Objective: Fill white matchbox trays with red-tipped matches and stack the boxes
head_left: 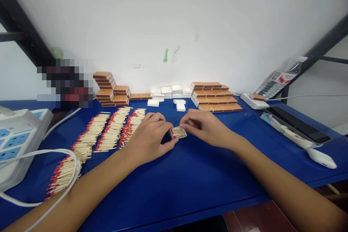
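A small white matchbox tray (184,136) with red-tipped matches in it sits on the blue table in front of me. My left hand (149,136) grips the tray's left end between thumb and fingers. At the tray's right end, my right hand (202,126) has its thumb and fingers drawn together; whatever is between them is hidden. Three rows of loose matches, a long one (91,134), a middle one (112,128) and a short one (133,121), lie left of my left hand. Several white trays (172,90) rest behind my hands, against the wall.
Brown matchboxes are stacked at the back left (104,94) and back right (214,99). A power strip (16,141) with a looping white cable (77,163) lies left, the cable crossing my left forearm. At right are a bottle (280,79), a phone (299,125) and a wrapped packet (285,130).
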Available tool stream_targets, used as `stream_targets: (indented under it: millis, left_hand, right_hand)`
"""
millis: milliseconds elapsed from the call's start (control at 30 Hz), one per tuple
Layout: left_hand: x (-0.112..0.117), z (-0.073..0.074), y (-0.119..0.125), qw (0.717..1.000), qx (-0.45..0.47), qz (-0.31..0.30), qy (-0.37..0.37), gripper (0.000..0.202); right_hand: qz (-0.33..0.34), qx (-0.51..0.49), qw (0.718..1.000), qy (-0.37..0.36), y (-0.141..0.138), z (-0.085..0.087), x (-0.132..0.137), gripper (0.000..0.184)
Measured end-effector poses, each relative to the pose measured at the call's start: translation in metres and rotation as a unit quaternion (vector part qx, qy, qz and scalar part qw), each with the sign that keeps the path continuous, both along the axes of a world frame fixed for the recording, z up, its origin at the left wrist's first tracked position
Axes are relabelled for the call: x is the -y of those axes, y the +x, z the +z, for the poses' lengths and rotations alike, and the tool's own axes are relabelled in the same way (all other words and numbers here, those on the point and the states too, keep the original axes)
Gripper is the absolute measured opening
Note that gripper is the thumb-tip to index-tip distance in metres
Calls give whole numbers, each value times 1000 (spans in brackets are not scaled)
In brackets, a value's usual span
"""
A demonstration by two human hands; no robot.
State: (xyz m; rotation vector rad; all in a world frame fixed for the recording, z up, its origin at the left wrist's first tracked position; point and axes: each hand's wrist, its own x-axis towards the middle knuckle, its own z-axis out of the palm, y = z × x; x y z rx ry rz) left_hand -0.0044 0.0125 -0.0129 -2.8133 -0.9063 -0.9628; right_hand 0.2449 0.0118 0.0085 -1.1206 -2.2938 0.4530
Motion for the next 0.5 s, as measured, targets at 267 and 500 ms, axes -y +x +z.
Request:
stream_targets:
  millis: [267, 500]
  left_hand:
    - [-26, 46, -34, 993, 64, 98, -3, 9]
    - [-39, 52, -56, 988, 59, 146, 13, 10]
  right_hand:
    - [57, 23, 988, 141, -58, 1, 11, 20]
    - [135, 64, 988, 45, -147, -15, 22, 11]
